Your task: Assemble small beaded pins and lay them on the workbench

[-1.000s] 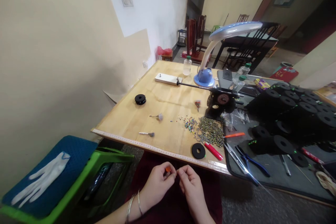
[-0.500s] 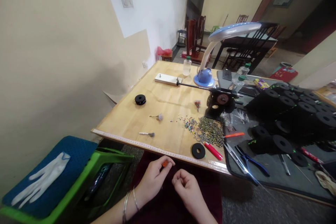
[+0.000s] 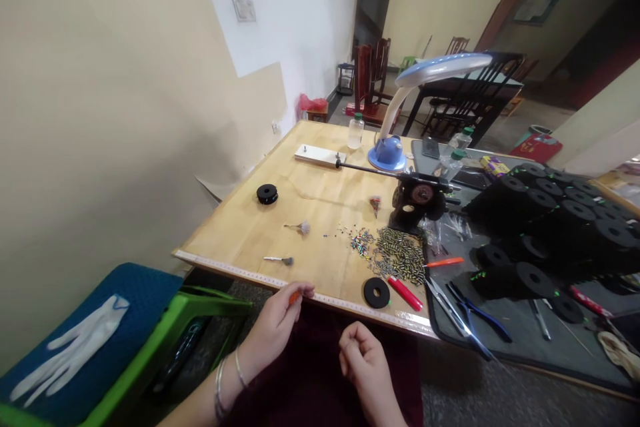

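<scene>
My left hand (image 3: pixel 277 321) is raised to the near edge of the wooden table (image 3: pixel 240 227), its fingers pinched on a small orange piece (image 3: pixel 295 295). Bangles circle that wrist. My right hand (image 3: pixel 363 360) hangs lower over my dark red lap, fingers curled into a loose fist; whether anything is inside them is hidden. On the table just beyond lie a black ring (image 3: pixel 377 292), a red tool (image 3: pixel 406 293) and a heap of small beads (image 3: pixel 400 255). Two little tufted pieces (image 3: pixel 287 259) (image 3: pixel 302 227) lie to the left of the beads.
A black hand-crank device (image 3: pixel 417 199) and a blue desk lamp (image 3: pixel 395 147) stand mid-table. Several black spools (image 3: pixel 550 213), pliers (image 3: pixel 480 313) and tools cover a dark mat on the right. A black spool (image 3: pixel 267 193) sits at left. A white glove (image 3: pixel 70 353) lies on a blue-topped green stool.
My hands have moved apart: the left hand went up and left to the table edge with the orange piece, and the right hand dropped lower and curled.
</scene>
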